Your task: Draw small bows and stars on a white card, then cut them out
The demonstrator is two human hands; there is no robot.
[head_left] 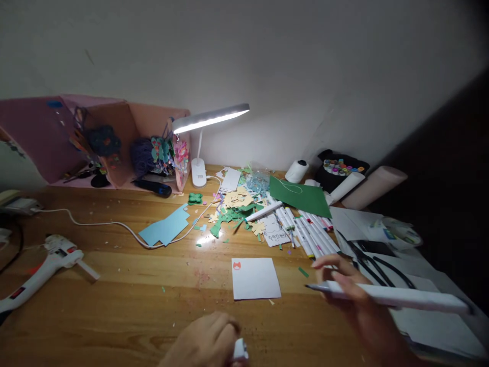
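marker (412, 295) pinched in right hand (353, 298), long axis roughly along back edge of worktop (126, 306) | pointed left toward white paper (255, 283) | small white piece (240, 350) held in curled left hand (208, 339), nearer paper

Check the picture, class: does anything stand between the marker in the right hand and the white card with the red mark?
Nothing visible stands between the marker in the right hand and the white card. A green strip lies nearby, slightly beyond the marker's tip.
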